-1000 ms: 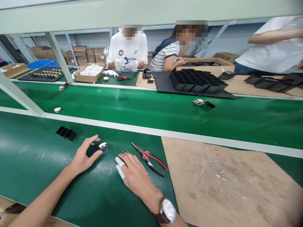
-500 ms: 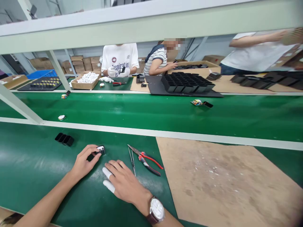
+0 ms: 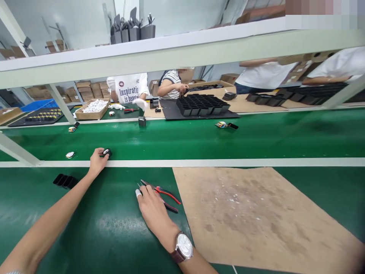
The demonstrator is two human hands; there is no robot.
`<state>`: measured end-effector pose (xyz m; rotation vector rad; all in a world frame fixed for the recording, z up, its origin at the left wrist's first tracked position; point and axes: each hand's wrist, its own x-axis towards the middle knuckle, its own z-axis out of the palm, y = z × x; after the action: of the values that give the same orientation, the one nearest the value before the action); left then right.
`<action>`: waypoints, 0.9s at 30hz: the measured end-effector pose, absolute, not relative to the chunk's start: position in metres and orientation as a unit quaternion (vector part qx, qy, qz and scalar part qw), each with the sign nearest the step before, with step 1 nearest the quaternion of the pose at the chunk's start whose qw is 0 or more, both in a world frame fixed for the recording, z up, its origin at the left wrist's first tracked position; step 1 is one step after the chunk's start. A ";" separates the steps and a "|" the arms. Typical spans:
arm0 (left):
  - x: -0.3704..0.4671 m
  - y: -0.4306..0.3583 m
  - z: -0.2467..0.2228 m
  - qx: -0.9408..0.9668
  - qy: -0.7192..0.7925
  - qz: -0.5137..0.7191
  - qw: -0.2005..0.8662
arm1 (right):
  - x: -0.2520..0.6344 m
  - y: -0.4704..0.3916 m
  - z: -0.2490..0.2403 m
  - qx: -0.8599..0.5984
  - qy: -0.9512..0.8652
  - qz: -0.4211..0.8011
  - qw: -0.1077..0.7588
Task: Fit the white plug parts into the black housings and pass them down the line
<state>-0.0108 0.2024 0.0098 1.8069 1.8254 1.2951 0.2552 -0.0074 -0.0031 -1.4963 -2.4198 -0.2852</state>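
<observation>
My left hand point(image 3: 98, 161) reaches over the front edge of the green belt and pinches a small black case with a white part point(image 3: 107, 152). On the near green table, my right hand point(image 3: 152, 203) has its fingers closed over the tweezers point(image 3: 139, 185), whose thin tips show past the fingertips. Beside and partly under that hand lie the red and black pliers point(image 3: 168, 193). White covers are on fingers of my right hand; one shows clearly. Joined black cases point(image 3: 65, 181) stand left, near my left forearm.
Brown cardboard point(image 3: 242, 213) covers the table at right. On the belt point(image 3: 176, 140) are a white-topped part point(image 3: 70, 155), wired parts point(image 3: 226, 125) and a black case point(image 3: 142, 121). Co-workers sit beyond, near a black tray point(image 3: 202, 104) and a box of white pieces point(image 3: 92, 109). A shelf beam crosses above.
My left hand has carried the black case forward from the near table to the belt. My right hand has moved onto the tweezers. The view has shifted, and another black case now shows at the belt's far edge.
</observation>
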 end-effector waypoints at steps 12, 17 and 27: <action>0.010 0.089 -0.015 0.746 0.519 0.414 0.056 | 0.267 0.001 -0.010 -0.506 -0.826 -0.145 0.201; -0.047 0.047 0.008 0.747 0.549 0.367 -0.080 | 0.256 0.000 -0.024 -0.414 -0.863 -0.122 0.263; -0.132 0.041 0.027 0.703 0.618 0.312 -0.160 | 0.232 -0.018 -0.032 -0.347 -0.897 -0.042 0.272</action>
<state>-0.1316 0.0406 0.0274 2.4671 2.1693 1.0941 0.2321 -0.0175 -0.0323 -0.9329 -2.4138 -0.1123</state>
